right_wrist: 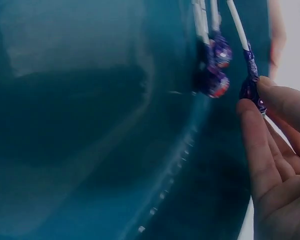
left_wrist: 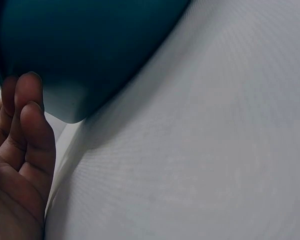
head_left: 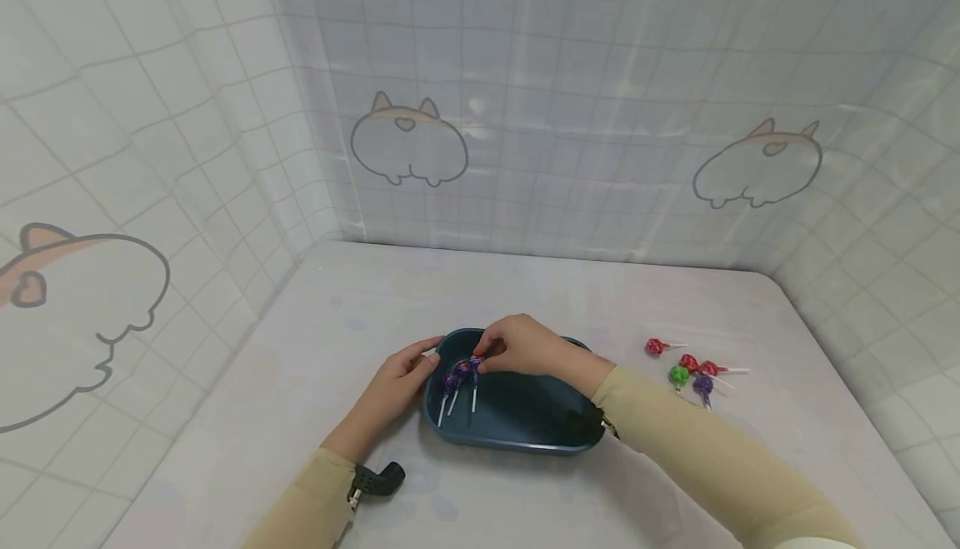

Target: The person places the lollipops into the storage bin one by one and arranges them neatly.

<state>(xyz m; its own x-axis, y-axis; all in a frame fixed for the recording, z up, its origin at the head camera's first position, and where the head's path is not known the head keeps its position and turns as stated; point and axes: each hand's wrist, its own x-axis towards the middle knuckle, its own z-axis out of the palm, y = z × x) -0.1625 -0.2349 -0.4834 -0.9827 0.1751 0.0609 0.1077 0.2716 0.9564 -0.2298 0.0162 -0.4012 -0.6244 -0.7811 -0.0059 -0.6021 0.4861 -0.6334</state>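
Note:
Over the left end of a dark teal tray (head_left: 532, 411), my right hand (head_left: 521, 345) pinches a purple-wrapped lollipop (right_wrist: 251, 67) by its candy end between thumb and fingertips. Its white stick points toward the near side of the tray. Beside it, inside the tray, lie other purple-wrapped lollipops (right_wrist: 217, 82) with their sticks the same way. My left hand (head_left: 397, 378) holds the tray's left rim; in the left wrist view its fingertips (left_wrist: 35, 120) lie against the outer wall, and the thumb is mostly hidden.
Right of the tray, on the pale tabletop (head_left: 360, 299), lie red lollipops (head_left: 654, 347), a green lollipop (head_left: 678, 376) and a purple lollipop (head_left: 703, 386). A light curtain (head_left: 540, 182) with grid lines and cartoon animals stands behind and at both sides.

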